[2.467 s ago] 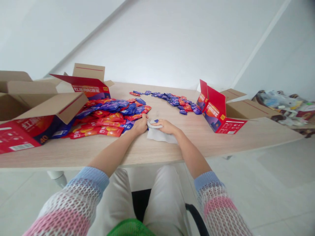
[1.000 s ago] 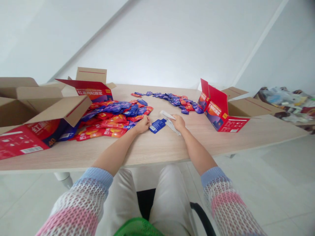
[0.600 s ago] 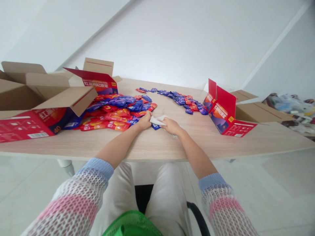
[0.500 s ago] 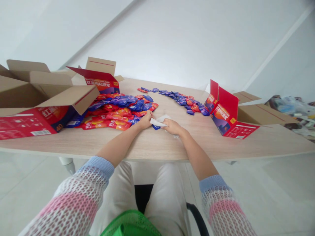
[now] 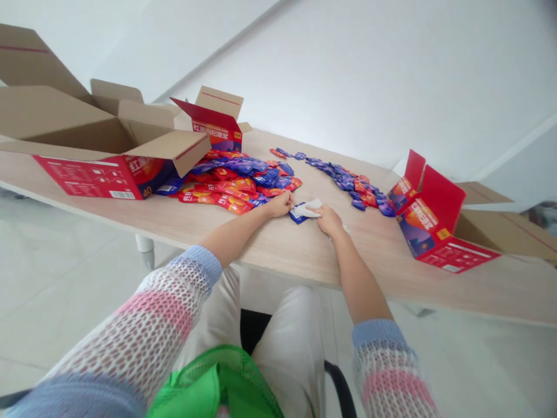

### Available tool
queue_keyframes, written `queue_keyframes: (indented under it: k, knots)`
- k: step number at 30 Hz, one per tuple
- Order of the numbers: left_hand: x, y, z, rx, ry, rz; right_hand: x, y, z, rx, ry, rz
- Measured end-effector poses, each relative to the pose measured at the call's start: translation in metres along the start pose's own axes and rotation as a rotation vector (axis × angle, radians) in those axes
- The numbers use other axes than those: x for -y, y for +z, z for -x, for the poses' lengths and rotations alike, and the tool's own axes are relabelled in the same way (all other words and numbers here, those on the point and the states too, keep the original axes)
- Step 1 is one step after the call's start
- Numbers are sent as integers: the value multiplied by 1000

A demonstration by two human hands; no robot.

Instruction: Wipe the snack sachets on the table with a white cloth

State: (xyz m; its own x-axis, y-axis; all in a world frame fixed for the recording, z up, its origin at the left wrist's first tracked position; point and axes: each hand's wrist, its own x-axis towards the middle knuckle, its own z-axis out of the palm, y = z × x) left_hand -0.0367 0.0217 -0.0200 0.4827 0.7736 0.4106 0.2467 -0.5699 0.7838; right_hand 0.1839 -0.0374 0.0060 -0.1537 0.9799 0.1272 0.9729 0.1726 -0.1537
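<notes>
A dark blue sachet (image 5: pixel 298 219) lies on the table between my hands, partly covered by a white tissue (image 5: pixel 311 207). My right hand (image 5: pixel 329 220) is closed on the tissue and presses it over the sachet. Just left of the sachet, my left hand (image 5: pixel 282 204) has its fingers curled in. Whether it grips the sachet's edge is hidden. Beside and behind my left hand spreads a heap of larger red and blue pouches (image 5: pixel 237 187).
Smaller purple and red sachets (image 5: pixel 343 177) trail in a curved line across the table (image 5: pixel 287 247). An open red carton (image 5: pixel 435 226) stands at the right. A large open carton (image 5: pixel 93 177) and another red carton (image 5: pixel 217 133) stand at the left.
The view has swung, shifting the table's contents. My left hand has come off the tissue, which now lies over the blue sachet under my right hand.
</notes>
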Motion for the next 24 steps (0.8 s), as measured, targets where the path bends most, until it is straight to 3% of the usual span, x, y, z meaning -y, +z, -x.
queue_keyframes:
  k: [4, 7, 9, 12, 17, 21, 24]
  knots:
    - [9, 3, -5, 3, 21, -168, -12, 0, 1, -58, 258, 63]
    - [15, 4, -9, 1, 20, -248, -22, -2, 3, -87, 339, 49]
    - [15, 3, -9, -1, 12, -259, -25, -5, 4, -96, 283, -2]
    - [12, 2, -7, -13, 1, -280, -23, -13, 7, -172, 82, -132]
    - [12, 3, -6, -16, 18, -257, 11, -17, 8, -286, -243, -351]
    - [17, 3, -7, -27, 23, -222, 41, -2, 12, -87, -313, -215]
    - [16, 3, -6, -32, 19, -214, 45, 8, 12, 52, -277, -88]
